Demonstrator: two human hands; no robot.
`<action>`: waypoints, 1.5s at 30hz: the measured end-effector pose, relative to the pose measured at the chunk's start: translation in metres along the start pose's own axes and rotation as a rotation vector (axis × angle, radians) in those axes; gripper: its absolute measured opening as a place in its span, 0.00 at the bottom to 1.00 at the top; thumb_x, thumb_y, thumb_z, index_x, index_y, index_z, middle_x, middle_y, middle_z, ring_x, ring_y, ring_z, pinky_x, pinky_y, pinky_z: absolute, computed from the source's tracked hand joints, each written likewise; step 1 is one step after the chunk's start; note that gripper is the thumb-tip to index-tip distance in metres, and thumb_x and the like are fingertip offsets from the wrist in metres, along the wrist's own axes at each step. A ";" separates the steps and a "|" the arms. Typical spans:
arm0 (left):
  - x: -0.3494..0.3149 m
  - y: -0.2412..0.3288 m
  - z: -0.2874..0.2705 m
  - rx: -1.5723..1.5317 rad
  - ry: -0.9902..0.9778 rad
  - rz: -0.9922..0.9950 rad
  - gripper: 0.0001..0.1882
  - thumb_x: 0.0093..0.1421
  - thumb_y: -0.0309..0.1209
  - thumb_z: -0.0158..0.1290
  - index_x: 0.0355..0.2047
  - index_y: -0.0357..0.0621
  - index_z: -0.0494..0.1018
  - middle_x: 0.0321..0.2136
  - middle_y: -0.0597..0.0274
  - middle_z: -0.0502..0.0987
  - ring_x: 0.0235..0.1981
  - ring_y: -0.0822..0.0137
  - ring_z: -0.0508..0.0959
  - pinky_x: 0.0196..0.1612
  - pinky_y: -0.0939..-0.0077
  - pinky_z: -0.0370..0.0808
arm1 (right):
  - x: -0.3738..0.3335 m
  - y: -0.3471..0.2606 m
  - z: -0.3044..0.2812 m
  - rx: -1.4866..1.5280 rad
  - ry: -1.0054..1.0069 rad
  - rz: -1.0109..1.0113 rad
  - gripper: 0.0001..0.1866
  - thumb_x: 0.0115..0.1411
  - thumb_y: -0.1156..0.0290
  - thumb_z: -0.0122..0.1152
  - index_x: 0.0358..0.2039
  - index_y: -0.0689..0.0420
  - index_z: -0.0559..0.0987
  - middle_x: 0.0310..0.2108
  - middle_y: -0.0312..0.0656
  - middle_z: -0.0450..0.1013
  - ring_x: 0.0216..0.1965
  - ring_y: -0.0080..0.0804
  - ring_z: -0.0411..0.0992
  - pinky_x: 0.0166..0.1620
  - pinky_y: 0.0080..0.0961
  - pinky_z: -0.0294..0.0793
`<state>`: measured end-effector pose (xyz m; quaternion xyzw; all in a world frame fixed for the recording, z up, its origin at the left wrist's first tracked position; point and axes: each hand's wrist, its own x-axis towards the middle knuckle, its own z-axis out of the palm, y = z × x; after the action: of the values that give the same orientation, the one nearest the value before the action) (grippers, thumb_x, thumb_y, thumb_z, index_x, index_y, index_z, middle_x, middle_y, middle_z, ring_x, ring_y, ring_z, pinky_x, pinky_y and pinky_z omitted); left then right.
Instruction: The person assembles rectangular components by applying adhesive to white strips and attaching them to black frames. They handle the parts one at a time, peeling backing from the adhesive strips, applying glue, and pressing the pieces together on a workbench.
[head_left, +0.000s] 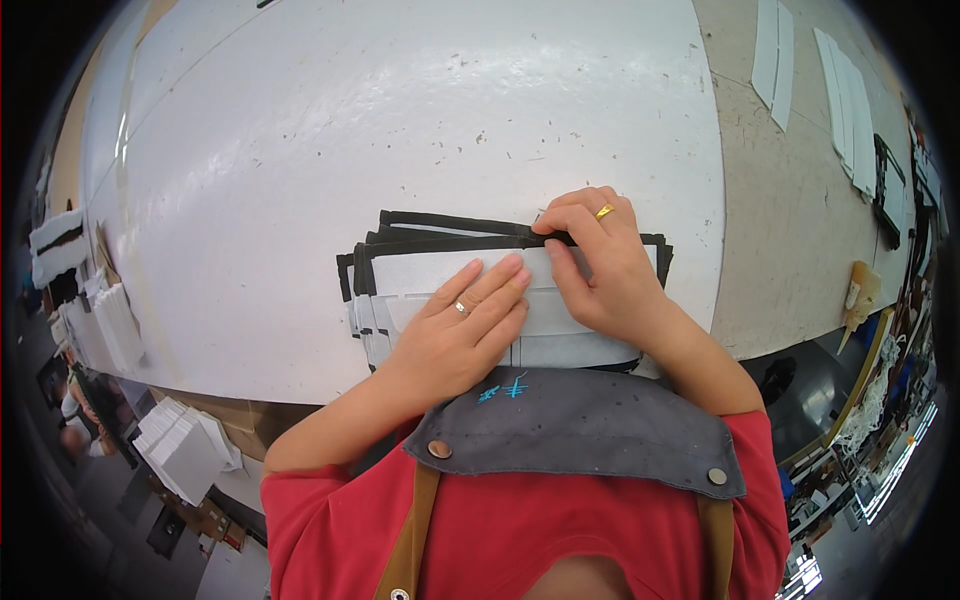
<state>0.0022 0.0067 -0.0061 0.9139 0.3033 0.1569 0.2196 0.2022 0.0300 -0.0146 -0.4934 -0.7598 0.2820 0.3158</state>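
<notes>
A stack of white panels with black edging [520, 312] lies on the table in front of me, its layers slightly fanned at the left. My left hand [460, 325] rests flat on the top panel, fingers stretched out and a ring on one of them. Toward the far right of the stack, my right hand [603, 262] pinches the black edging strip [545, 236] between thumb and fingers. Another black-edged piece [440, 220] sticks out at an angle behind the stack. The near edge of the stack is partly hidden by my grey apron [580, 425].
The white tabletop [400, 110] carries small dark scraps. On the beige surface at right lie long white strips [848, 110], black strips [886, 190] and a glue bottle [860, 297]. Stacks of white pieces [185, 450] stand at lower left, below the table edge.
</notes>
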 end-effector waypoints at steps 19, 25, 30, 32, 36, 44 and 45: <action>0.000 0.004 0.004 0.033 0.017 -0.033 0.11 0.46 0.19 0.50 0.33 0.42 0.71 0.46 0.60 0.73 0.52 0.63 0.69 0.56 0.66 0.64 | -0.005 -0.001 -0.001 -0.084 0.005 -0.127 0.08 0.45 0.78 0.58 0.28 0.56 0.72 0.31 0.36 0.67 0.34 0.32 0.64 0.42 0.28 0.58; -0.005 0.002 0.007 0.088 0.041 -0.027 0.10 0.51 0.27 0.48 0.35 0.43 0.72 0.48 0.62 0.70 0.52 0.65 0.67 0.56 0.67 0.61 | -0.003 0.001 -0.001 -0.061 0.043 -0.081 0.08 0.46 0.78 0.59 0.28 0.56 0.72 0.31 0.35 0.68 0.33 0.32 0.64 0.39 0.27 0.59; -0.009 -0.001 0.010 0.105 0.060 -0.024 0.14 0.51 0.29 0.50 0.39 0.43 0.71 0.49 0.61 0.69 0.53 0.64 0.67 0.57 0.65 0.60 | -0.016 -0.013 -0.005 -0.036 -0.042 -0.135 0.12 0.48 0.77 0.57 0.36 0.58 0.74 0.37 0.39 0.69 0.42 0.34 0.66 0.48 0.32 0.62; -0.010 0.000 0.011 0.079 0.038 -0.082 0.18 0.52 0.30 0.50 0.44 0.42 0.68 0.52 0.58 0.67 0.55 0.62 0.64 0.58 0.62 0.58 | -0.027 -0.013 0.002 -0.139 -0.166 -0.128 0.21 0.51 0.72 0.56 0.48 0.57 0.71 0.49 0.42 0.67 0.54 0.36 0.62 0.59 0.35 0.56; -0.023 0.000 -0.004 0.078 -0.077 -0.325 0.26 0.57 0.35 0.45 0.55 0.40 0.58 0.58 0.51 0.58 0.60 0.56 0.57 0.61 0.56 0.49 | -0.037 -0.015 -0.021 -0.364 -0.409 -0.012 0.29 0.53 0.66 0.54 0.57 0.54 0.63 0.60 0.36 0.56 0.62 0.30 0.52 0.62 0.38 0.47; -0.071 -0.030 -0.015 0.090 0.256 -0.599 0.26 0.61 0.36 0.39 0.58 0.36 0.54 0.60 0.48 0.54 0.63 0.54 0.50 0.62 0.53 0.38 | -0.050 0.027 -0.066 -0.524 -0.043 0.167 0.22 0.56 0.71 0.49 0.53 0.55 0.67 0.55 0.41 0.62 0.59 0.36 0.56 0.62 0.40 0.45; -0.071 -0.032 -0.017 0.087 0.314 -0.590 0.26 0.62 0.36 0.38 0.58 0.36 0.54 0.60 0.48 0.54 0.63 0.54 0.50 0.62 0.54 0.38 | -0.045 0.024 -0.066 -0.429 0.032 0.173 0.21 0.56 0.71 0.49 0.53 0.55 0.68 0.54 0.42 0.64 0.59 0.38 0.57 0.61 0.39 0.46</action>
<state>-0.0748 -0.0095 -0.0180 0.7600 0.5911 0.2124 0.1669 0.2806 0.0044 0.0007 -0.6170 -0.7522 0.1321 0.1901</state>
